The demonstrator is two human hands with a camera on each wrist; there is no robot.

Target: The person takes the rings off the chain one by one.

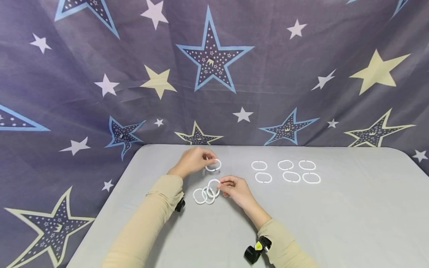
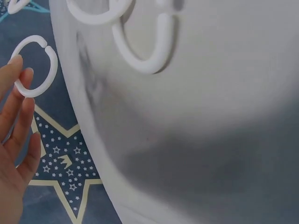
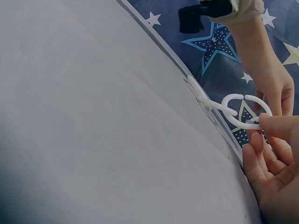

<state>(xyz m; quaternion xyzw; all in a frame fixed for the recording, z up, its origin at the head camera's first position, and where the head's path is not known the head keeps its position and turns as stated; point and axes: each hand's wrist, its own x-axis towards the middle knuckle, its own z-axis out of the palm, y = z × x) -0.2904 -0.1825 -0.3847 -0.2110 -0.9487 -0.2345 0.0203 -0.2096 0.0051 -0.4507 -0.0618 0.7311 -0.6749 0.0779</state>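
Observation:
My left hand (image 1: 196,162) pinches a single white ring (image 1: 213,169) near the table's back edge; in the left wrist view the ring (image 2: 53,70) has a small gap, and the thumb and fingers of the hand (image 2: 16,140) hold its side. Closer to me, my right hand (image 1: 237,190) pinches the end link (image 1: 214,180) of a short chain of white rings (image 1: 199,203). The right wrist view shows the right hand (image 3: 275,172) gripping that link (image 3: 229,116), its gap at the top, with another link (image 3: 215,105) hooked through it.
Several loose white oval links (image 1: 263,178) lie in two rows on the grey table (image 1: 335,223), right of the hands. A dark cloth with stars (image 1: 261,74) hangs behind the table.

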